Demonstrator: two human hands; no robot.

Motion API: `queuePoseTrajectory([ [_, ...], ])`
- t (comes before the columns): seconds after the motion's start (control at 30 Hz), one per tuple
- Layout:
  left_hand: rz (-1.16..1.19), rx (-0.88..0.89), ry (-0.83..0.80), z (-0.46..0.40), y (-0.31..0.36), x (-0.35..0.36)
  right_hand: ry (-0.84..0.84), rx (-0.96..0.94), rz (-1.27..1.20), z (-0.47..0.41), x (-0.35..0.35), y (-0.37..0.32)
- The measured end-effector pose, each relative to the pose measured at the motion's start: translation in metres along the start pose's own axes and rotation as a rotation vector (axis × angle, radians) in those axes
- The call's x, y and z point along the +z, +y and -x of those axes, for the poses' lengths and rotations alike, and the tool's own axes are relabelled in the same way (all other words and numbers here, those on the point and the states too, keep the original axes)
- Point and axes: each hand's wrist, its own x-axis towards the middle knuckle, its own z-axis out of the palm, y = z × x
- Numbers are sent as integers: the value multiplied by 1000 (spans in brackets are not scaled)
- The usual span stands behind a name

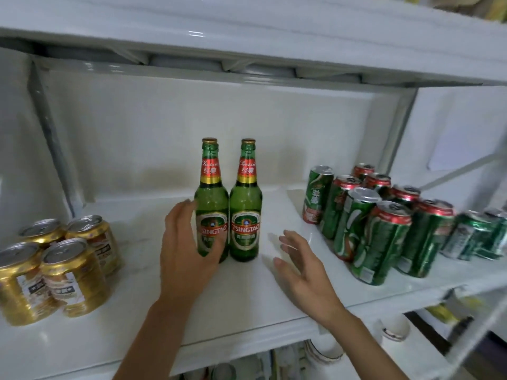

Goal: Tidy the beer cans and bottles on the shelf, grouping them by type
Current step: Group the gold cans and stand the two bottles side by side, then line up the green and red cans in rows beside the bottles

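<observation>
Two green glass beer bottles stand upright side by side in the middle of the white shelf (247, 305): the left bottle (211, 204) and the right bottle (246, 204). My left hand (183, 250) curls around the lower part of the left bottle, thumb across its label. My right hand (301, 272) hovers open just right of the right bottle, palm turned toward it, not touching. Several gold cans (55, 267) are grouped at the left front. Several green cans with red rims (384, 223) cluster at the right.
A shelf board (247, 20) runs close overhead, above the bottle caps. More green cans (477, 234) lie at the far right edge. Metal uprights (52, 144) flank the bay. Below the shelf sit white cups and bowls (395, 327).
</observation>
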Motion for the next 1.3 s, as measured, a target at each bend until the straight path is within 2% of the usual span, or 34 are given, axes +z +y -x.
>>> queuePoseTrajectory([
  [0.07,-11,57,87,6,10,-1,31,-49,32,21,-28,-3],
  [0.17,10,147,120,25,35,6,85,-87,78,44,-80,-3],
  [0.27,95,195,44,49,77,34,214,-93,78,63,-128,4],
  [0.4,223,253,-156,90,156,100,338,-104,40,88,-176,11],
  [0.53,276,148,-222,121,211,152,299,-90,6,107,-218,15],
  [0.8,264,-144,-95,137,229,193,280,-57,-32,100,-284,35],
  [0.97,314,-210,-75,133,231,214,334,21,-42,73,-299,46],
  [1.13,318,-293,21,136,234,229,278,40,26,40,-310,52],
  [1.3,182,-341,63,136,231,237,137,92,83,15,-309,71],
])
